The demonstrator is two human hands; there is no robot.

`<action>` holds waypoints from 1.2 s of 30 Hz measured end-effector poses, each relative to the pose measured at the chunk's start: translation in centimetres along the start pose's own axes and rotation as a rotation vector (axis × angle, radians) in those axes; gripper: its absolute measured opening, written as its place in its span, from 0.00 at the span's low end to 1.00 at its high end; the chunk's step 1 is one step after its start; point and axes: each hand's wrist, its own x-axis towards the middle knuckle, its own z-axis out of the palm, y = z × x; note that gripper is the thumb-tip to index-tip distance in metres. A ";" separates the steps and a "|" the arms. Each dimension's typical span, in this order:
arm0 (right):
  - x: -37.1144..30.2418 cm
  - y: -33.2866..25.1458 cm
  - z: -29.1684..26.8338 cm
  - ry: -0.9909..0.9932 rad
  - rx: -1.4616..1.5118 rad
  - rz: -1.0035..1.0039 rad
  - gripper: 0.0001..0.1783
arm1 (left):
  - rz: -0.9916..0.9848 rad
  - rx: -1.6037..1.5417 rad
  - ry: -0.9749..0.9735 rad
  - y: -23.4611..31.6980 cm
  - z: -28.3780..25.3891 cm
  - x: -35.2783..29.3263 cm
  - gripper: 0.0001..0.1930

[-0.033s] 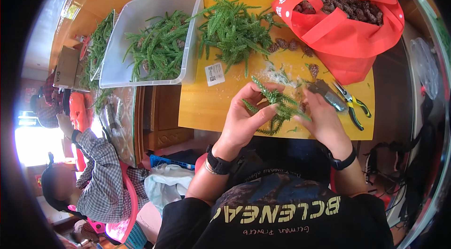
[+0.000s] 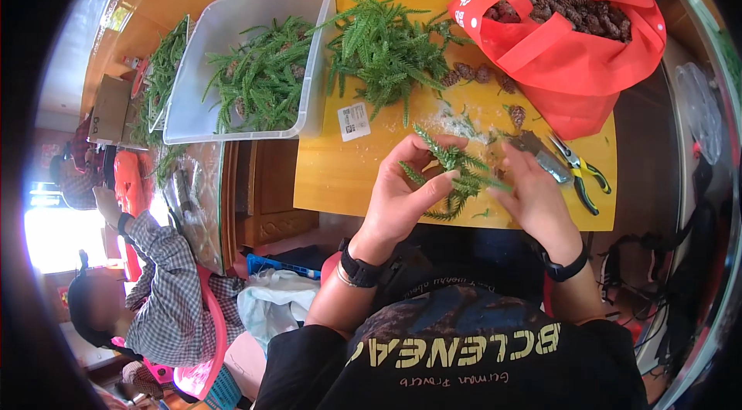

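My left hand (image 2: pixel 403 195) is pinching a green artificial pine sprig (image 2: pixel 452 163) between thumb and fingers, above the near part of the yellow tabletop (image 2: pixel 332 186). Beside it, my right hand (image 2: pixel 537 197) has its fingers stretched and apart. The right thumb is close to the sprig's tips; whether it touches them is hard to tell. Beyond my hands lies a heap of green sprigs (image 2: pixel 386 51). Several loose pine cones (image 2: pixel 517 115) lie to its right. Yellow-and-black handled pliers (image 2: pixel 583 174) rest right of my right hand, near a dark packet (image 2: pixel 545 159).
A clear plastic bin (image 2: pixel 309 112) of sprigs and cones stands at the left. At the far right, a red bag (image 2: pixel 553 62) is filled with pine cones. A white label (image 2: pixel 354 122) lies on the table. Another person (image 2: pixel 170 279) sits at the left.
My right hand has shifted very slightly, its thumb blurred beside the sprig tips. The left hand keeps its pinch on the sprig.
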 end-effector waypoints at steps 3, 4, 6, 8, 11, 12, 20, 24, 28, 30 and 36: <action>0.3 -1.6 -2.2 0.091 0.104 -0.008 0.16 | 0.043 0.080 0.044 0.5 0.5 -0.1 0.16; 0.4 -1.9 -2.7 0.220 0.140 -0.148 0.15 | 0.080 0.125 0.064 0.5 0.7 -0.1 0.19; 0.0 -3.1 -4.0 0.307 0.349 -0.257 0.13 | 0.099 0.140 0.065 0.2 0.9 0.0 0.20; -0.1 -3.9 -4.4 0.324 0.401 -0.404 0.12 | 0.118 0.155 0.064 0.2 1.0 0.1 0.21; 0.3 -4.3 -4.2 0.289 0.334 -0.451 0.12 | 0.116 0.245 0.033 0.5 1.1 0.1 0.22; 0.5 -4.1 -3.9 0.278 0.261 -0.516 0.11 | 0.113 0.150 0.054 0.6 1.6 0.0 0.23; -1.0 -4.0 -2.7 0.282 0.510 -0.435 0.05 | 0.094 -0.052 0.042 0.3 1.5 -0.2 0.27; -0.7 -3.3 -2.6 0.327 0.621 -0.332 0.10 | 0.033 -0.117 -0.073 0.8 1.9 -0.2 0.27; -0.1 -3.7 -1.9 0.128 1.146 -0.010 0.21 | 0.058 -0.051 -0.117 0.5 1.7 -0.4 0.30; 0.1 -3.8 -1.3 0.141 1.268 0.013 0.23 | 0.092 0.011 -0.117 0.4 1.9 -0.3 0.30; 0.1 -4.2 -0.7 0.278 1.154 -0.077 0.23 | 0.127 0.109 -0.167 0.4 2.1 -0.1 0.28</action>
